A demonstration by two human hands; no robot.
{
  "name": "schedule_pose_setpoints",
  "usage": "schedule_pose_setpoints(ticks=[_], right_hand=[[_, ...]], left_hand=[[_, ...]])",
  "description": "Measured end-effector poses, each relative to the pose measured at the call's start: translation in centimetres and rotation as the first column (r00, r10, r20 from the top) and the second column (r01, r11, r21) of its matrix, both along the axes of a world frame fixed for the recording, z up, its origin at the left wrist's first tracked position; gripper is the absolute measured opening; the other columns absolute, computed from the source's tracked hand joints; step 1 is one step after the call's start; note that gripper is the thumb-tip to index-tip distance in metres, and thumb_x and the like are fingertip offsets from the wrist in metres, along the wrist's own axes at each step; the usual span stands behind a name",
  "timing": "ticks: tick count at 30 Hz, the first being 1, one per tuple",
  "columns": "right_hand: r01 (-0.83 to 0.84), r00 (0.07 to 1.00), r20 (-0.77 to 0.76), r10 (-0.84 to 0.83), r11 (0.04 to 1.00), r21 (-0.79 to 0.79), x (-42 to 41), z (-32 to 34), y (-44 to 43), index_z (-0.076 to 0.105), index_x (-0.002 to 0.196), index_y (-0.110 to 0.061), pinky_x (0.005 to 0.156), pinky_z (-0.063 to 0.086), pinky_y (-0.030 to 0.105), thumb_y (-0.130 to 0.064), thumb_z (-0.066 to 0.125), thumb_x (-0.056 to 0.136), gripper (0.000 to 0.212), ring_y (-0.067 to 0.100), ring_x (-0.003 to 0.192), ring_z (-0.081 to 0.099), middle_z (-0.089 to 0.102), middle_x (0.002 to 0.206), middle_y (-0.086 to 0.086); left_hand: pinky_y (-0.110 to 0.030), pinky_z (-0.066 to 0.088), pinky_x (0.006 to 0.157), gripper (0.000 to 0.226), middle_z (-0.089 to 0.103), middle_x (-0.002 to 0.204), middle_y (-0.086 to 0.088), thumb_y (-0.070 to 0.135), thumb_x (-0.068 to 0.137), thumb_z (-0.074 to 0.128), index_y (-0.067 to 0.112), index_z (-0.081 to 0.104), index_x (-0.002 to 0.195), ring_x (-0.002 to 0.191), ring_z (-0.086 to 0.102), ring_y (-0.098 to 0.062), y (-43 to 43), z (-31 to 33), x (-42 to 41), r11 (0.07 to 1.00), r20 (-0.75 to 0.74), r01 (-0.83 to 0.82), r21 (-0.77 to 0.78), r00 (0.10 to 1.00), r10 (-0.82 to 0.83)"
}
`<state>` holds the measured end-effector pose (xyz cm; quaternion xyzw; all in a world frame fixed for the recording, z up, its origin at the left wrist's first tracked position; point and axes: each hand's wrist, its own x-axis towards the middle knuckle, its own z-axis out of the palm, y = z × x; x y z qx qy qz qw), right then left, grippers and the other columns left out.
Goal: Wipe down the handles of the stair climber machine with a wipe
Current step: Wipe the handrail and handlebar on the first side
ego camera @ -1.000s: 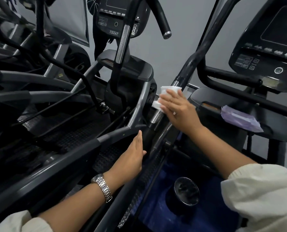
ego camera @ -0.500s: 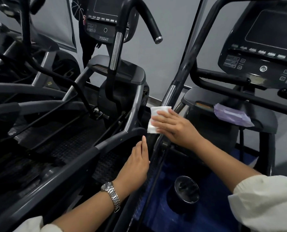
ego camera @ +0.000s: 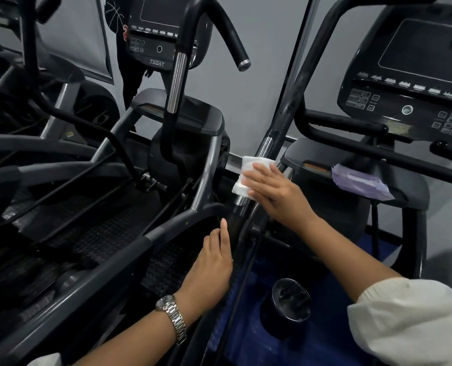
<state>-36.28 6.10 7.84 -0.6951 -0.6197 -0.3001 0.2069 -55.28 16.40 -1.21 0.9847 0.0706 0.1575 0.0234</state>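
Note:
A long black handle bar (ego camera: 294, 96) of the stair climber runs diagonally up from the centre, with a chrome section (ego camera: 264, 147) in its lower part. My right hand (ego camera: 275, 192) presses a folded white wipe (ego camera: 246, 175) flat against that chrome section, fingers extended over the wipe. Below it, my left hand (ego camera: 214, 262) rests against the black lower end of the same bar, fingers straight and together, a metal watch on the wrist. It holds nothing.
A purple wipes pack (ego camera: 359, 182) lies on the machine's shelf at right, below the console (ego camera: 409, 83). A black cup holder (ego camera: 291, 302) sits low at centre right. Another machine with curved handles (ego camera: 177, 83) and treads stands at left.
My right hand slid the wipe down the chrome section and has come slightly back up. My left hand stayed against the bar's lower end. The view has shifted a little.

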Motion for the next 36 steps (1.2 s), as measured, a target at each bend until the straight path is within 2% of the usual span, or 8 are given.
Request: schedule_pose_setpoints(ticks=[6, 9, 12, 16, 20, 26, 30, 36], right_hand=[[-0.138, 0.989, 0.032, 0.144, 0.981, -0.139, -0.8, -1.6, -1.0, 0.062, 0.125, -0.015, 0.116, 0.027, 0.042, -0.023, 0.06, 0.093, 0.032, 0.02, 0.135, 0.041, 0.054, 0.136, 0.0], [-0.05, 0.999, 0.001, 0.05, 0.998, -0.037, 1.0, 0.6, -0.5, 0.063, 0.124, -0.014, 0.115, 0.028, 0.044, -0.02, 0.062, 0.092, 0.033, 0.022, 0.134, 0.043, 0.056, 0.135, 0.003], [0.003, 0.999, -0.039, -0.001, 0.999, 0.041, 0.5, 0.8, 0.4, 0.065, 0.122, -0.012, 0.114, 0.03, 0.048, -0.02, 0.062, 0.092, 0.031, 0.023, 0.133, 0.044, 0.059, 0.131, 0.005], [-0.156, 0.984, 0.064, 0.164, 0.981, -0.12, 0.1, -0.5, -0.6, 0.066, 0.12, -0.013, 0.114, 0.029, 0.044, -0.021, 0.063, 0.092, 0.03, 0.021, 0.13, 0.048, 0.061, 0.129, 0.003], [-0.015, 0.999, 0.038, 0.015, 1.0, -0.011, 2.7, 3.1, 0.0, 0.066, 0.12, -0.014, 0.113, 0.031, 0.044, -0.02, 0.063, 0.091, 0.03, 0.021, 0.129, 0.049, 0.062, 0.128, 0.003], [-0.107, 0.99, 0.077, 0.119, 0.984, -0.143, 0.7, 1.5, 0.3, 0.068, 0.116, -0.012, 0.115, 0.027, 0.044, -0.023, 0.06, 0.093, 0.027, 0.02, 0.128, 0.05, 0.064, 0.125, 0.002], [-0.02, 0.999, 0.046, 0.022, 0.999, -0.036, 2.6, 3.3, 0.2, 0.066, 0.12, -0.014, 0.114, 0.03, 0.044, -0.021, 0.063, 0.091, 0.029, 0.018, 0.128, 0.049, 0.062, 0.127, 0.002], [-0.07, 0.996, 0.049, 0.073, 0.995, -0.075, 1.8, 1.9, 0.3, 0.065, 0.121, -0.012, 0.116, 0.027, 0.043, -0.02, 0.061, 0.093, 0.029, 0.02, 0.132, 0.045, 0.061, 0.129, 0.002]], left_hand=[[-0.029, 0.055, 0.083, 0.093, 0.05, 0.124, -0.027, 0.018, 0.076, 0.072, -0.012, 0.014, 0.142, 0.096, 0.058, -0.026, 0.0, -0.3, 0.1, 0.997, 0.029, 0.009, -0.079, 1.0, -0.007], [-0.035, 0.051, 0.092, 0.086, 0.043, 0.132, -0.029, 0.016, 0.084, 0.064, -0.009, 0.007, 0.144, 0.107, 0.055, -0.034, -0.2, -0.1, 0.2, 0.989, 0.037, 0.0, -0.149, 0.999, 0.006], [-0.029, 0.054, 0.084, 0.093, 0.05, 0.124, -0.028, 0.022, 0.079, 0.07, -0.012, 0.011, 0.143, 0.096, 0.058, -0.026, 0.0, -0.3, 0.1, 0.997, 0.043, 0.0, -0.071, 0.999, 0.003], [-0.026, 0.055, 0.08, 0.095, 0.052, 0.121, -0.025, 0.023, 0.076, 0.073, -0.012, 0.015, 0.143, 0.093, 0.059, -0.023, 0.0, -0.3, 0.0, 0.996, 0.055, 0.002, -0.088, 0.998, 0.003], [-0.025, 0.055, 0.083, 0.096, 0.052, 0.122, -0.023, 0.021, 0.076, 0.073, -0.009, 0.012, 0.144, 0.095, 0.059, -0.022, 0.0, -0.7, 0.0, 0.993, 0.072, 0.018, -0.114, 0.997, -0.009], [-0.036, 0.033, 0.107, 0.077, 0.025, 0.148, -0.025, 0.014, 0.095, 0.046, 0.008, -0.012, 0.146, 0.131, 0.035, -0.036, -0.4, 0.2, 0.4, 0.93, 0.033, -0.028, -0.367, 0.998, 0.044], [-0.026, 0.055, 0.082, 0.096, 0.051, 0.123, -0.023, 0.024, 0.08, 0.071, -0.008, 0.007, 0.144, 0.095, 0.058, -0.023, 0.1, -0.5, -0.1, 0.984, 0.065, 0.025, -0.176, 0.998, -0.014], [-0.026, 0.044, 0.1, 0.086, 0.039, 0.136, -0.021, 0.028, 0.093, 0.051, -0.004, -0.009, 0.145, 0.115, 0.048, -0.024, 0.2, -0.2, 0.7, 0.991, 0.114, 0.044, -0.127, 0.993, -0.03]])
